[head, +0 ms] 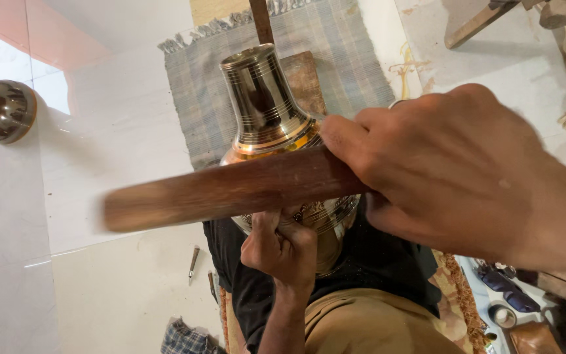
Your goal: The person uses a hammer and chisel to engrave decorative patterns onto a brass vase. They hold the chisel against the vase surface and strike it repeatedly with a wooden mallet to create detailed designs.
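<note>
Gripping stick (230, 189) — fingers (345, 141) over pot (271, 108)

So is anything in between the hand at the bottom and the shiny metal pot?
Nothing visible. The left hand presses straight against the shiny brass pot. The brown wooden stick, held by the right hand, crosses just above that hand.

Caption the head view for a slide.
Right hand grips a wooden stick across a polished brass vessel; left hand sits against its body.

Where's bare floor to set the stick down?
Bare white floor lies between the round metal pot and grey woven mat. Crowded near the right hand, wooden stick, left hand and brass vessel.
</note>
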